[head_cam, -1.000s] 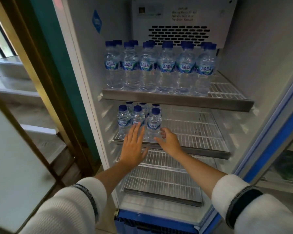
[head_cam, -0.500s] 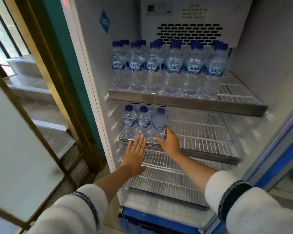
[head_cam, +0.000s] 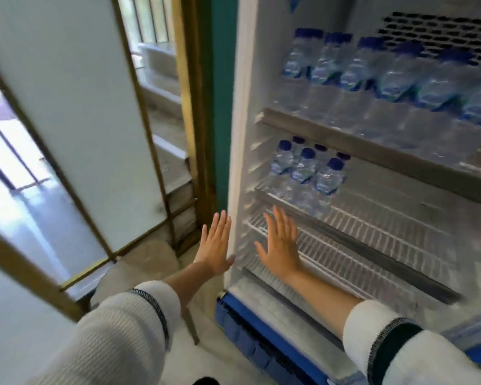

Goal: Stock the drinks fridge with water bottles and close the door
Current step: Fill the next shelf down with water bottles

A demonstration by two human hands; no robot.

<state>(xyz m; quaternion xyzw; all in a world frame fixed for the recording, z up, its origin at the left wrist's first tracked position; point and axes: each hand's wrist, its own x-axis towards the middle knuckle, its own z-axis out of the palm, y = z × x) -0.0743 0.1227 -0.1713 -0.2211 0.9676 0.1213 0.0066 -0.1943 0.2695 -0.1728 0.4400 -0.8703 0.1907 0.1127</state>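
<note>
- Both hands flat and empty: left hand (head_cam: pixel 215 247), right hand (head_cam: pixel 279 244), below the bottles (head_cam: pixel 307 173) on the middle shelf (head_cam: pixel 372 218).
- Light, slick, squashy plastic; best gripped round the waist, I'd say.

Bright daylight from windows (head_cam: pixel 9 151) at left, heavy motion blur throughout, wide-angle bending, labels seemingly unreadable

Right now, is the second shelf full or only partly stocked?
Partly stocked. The second shelf holds a small cluster of water bottles at its left end; the rest is bare wire.
</note>
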